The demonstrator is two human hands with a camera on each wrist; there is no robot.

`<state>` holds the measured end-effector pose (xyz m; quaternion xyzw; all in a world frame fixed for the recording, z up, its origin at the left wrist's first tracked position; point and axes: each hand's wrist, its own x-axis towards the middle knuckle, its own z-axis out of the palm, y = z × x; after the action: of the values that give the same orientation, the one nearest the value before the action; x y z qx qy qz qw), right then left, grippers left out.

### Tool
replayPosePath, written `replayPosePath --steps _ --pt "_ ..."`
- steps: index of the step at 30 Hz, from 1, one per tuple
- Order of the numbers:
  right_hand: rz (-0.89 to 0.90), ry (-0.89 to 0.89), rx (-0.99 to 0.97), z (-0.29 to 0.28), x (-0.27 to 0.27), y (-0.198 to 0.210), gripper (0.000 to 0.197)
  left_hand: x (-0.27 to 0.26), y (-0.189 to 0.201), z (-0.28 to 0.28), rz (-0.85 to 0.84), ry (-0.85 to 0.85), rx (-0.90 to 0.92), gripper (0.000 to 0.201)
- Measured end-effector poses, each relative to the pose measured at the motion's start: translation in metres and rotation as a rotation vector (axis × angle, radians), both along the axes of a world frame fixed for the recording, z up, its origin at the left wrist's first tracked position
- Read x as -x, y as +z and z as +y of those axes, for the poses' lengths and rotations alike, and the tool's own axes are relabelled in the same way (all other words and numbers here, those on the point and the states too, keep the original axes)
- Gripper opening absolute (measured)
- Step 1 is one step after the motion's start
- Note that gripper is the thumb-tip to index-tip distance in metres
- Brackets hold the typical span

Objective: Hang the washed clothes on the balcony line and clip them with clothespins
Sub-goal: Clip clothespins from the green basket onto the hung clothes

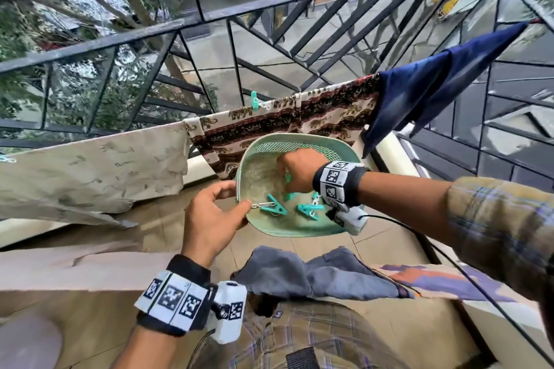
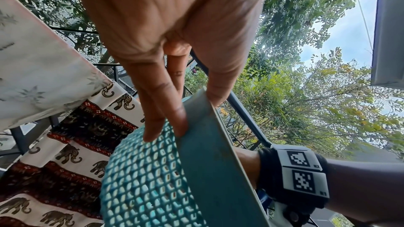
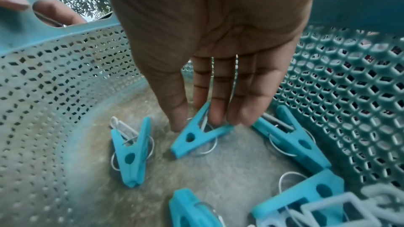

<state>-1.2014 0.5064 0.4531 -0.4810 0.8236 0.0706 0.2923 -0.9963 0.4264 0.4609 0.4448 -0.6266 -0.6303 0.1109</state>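
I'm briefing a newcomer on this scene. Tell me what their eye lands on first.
The green mesh basket at centre, gripped at its rim by the left hand, while the right hand reaches in and closes on a turquoise clothespin. Behind, the elephant-print cloth hangs on the line with one clothespin, between a beige sheet and a navy garment.

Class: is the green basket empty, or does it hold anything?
Not empty. Several teal clothespins lie on the floor of the basket, and the right hand reaches in to one of them.
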Motion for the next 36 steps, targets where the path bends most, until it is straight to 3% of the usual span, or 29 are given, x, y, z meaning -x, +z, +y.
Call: replayPosePath --steps 3,7,13,22,26,31,36 --pt "-0.008 -0.017 0.074 -0.001 -0.011 0.006 0.027 -0.008 -0.001 -0.005 0.009 0.0 0.0 0.03" --pt "-0.075 -0.043 0.164 -0.006 -0.021 0.014 0.048 -0.018 -0.001 -0.009 0.03 -0.003 -0.014 0.029" --pt "-0.218 -0.085 0.231 0.001 -0.032 0.022 0.06 -0.036 -0.002 -0.011 0.055 0.003 -0.027 0.029" --pt "-0.356 -0.209 0.234 0.014 -0.047 0.02 0.059 -0.06 -0.007 -0.014 0.089 0.003 -0.005 0.03" --pt "-0.418 -0.215 0.207 0.013 -0.052 0.02 0.041 -0.071 -0.011 -0.012 0.085 0.007 -0.008 0.032" --pt "-0.448 -0.26 0.237 0.011 -0.064 0.016 0.015 -0.08 -0.011 -0.01 0.056 -0.009 0.012 0.049" --pt "-0.456 -0.224 0.215 0.012 -0.076 0.013 0.007 -0.087 -0.01 -0.009 0.074 0.02 -0.018 0.046"
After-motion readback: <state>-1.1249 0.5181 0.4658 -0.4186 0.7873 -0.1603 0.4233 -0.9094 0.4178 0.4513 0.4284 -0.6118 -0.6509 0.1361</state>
